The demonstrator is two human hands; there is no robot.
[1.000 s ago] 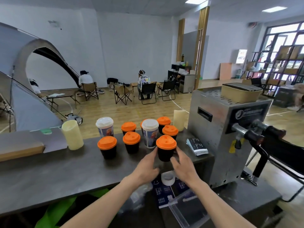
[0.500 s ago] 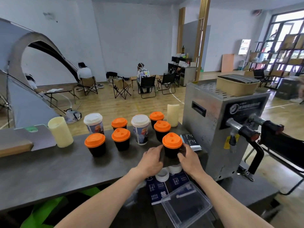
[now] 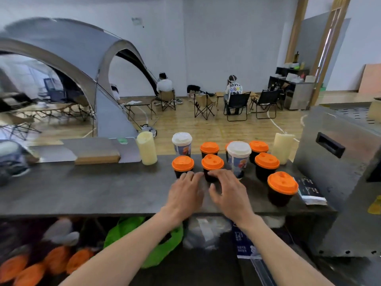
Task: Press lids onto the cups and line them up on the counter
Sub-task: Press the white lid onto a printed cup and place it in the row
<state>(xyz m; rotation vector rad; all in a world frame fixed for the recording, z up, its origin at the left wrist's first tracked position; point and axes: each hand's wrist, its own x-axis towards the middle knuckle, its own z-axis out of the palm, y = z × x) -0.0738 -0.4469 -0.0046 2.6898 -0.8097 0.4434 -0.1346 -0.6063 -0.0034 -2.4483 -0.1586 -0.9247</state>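
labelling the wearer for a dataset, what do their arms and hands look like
Both forearms are bare, with no sleeves in view. The left hand and right hand wear no gloves, and no watch, ring or bracelet shows on either.

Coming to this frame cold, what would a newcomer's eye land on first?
First, the orange-lidded cups clustered right of centre on the dark counter, with two taller white-lidded cups among them. Next, the left hand and right hand reach together at the middle front cup; whether they grip it is unclear. Behind, a grey dome tent fills the left and a steel machine the right edge.
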